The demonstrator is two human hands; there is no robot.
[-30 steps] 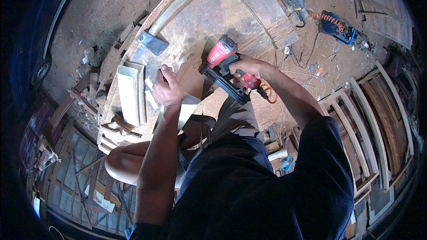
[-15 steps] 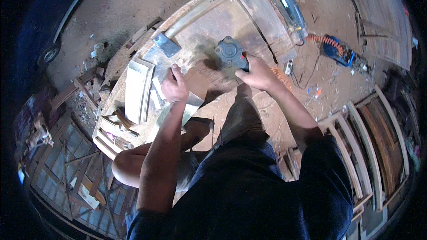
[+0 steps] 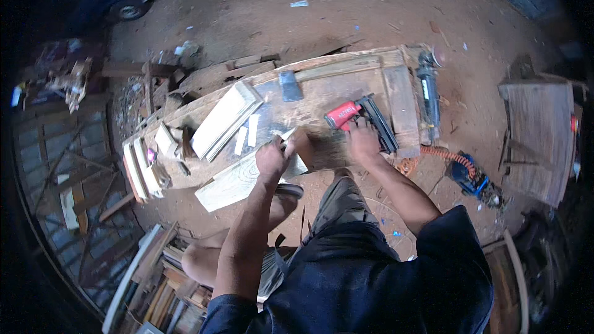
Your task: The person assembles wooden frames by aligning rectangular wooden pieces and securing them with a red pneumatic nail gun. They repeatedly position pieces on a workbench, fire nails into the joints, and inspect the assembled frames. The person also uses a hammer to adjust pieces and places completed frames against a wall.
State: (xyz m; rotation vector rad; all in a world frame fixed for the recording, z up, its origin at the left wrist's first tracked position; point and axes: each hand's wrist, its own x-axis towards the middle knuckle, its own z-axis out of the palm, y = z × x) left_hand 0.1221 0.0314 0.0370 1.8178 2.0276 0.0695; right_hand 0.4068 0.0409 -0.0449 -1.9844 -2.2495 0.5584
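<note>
A red and black nail gun (image 3: pixel 377 125) lies on its side on the workbench, its long black magazine to the right. The fingers of my right hand (image 3: pixel 364 141) are curled over its grip. My left hand (image 3: pixel 272 158) is closed at the upper edge of a pale wooden board (image 3: pixel 230 184) with marked grain, which slants across the bench's near edge. Beside that hand a brown wooden piece (image 3: pixel 301 145) stands against the board. The left fingertips are partly hidden.
On the workbench (image 3: pixel 337 89) lie stacked pale boards (image 3: pixel 228 120), narrow white strips (image 3: pixel 253 130) and a dark flat metal piece (image 3: pixel 289 86). A power tool (image 3: pixel 428 89) is at the right end. An orange coiled hose (image 3: pixel 442 153) leads to a blue-black machine (image 3: pixel 468 173) on the floor.
The nail gun has gone from upright in my right hand to lying on its side. My left hand has closed at the board's edge. The whole view has turned and shifted.
</note>
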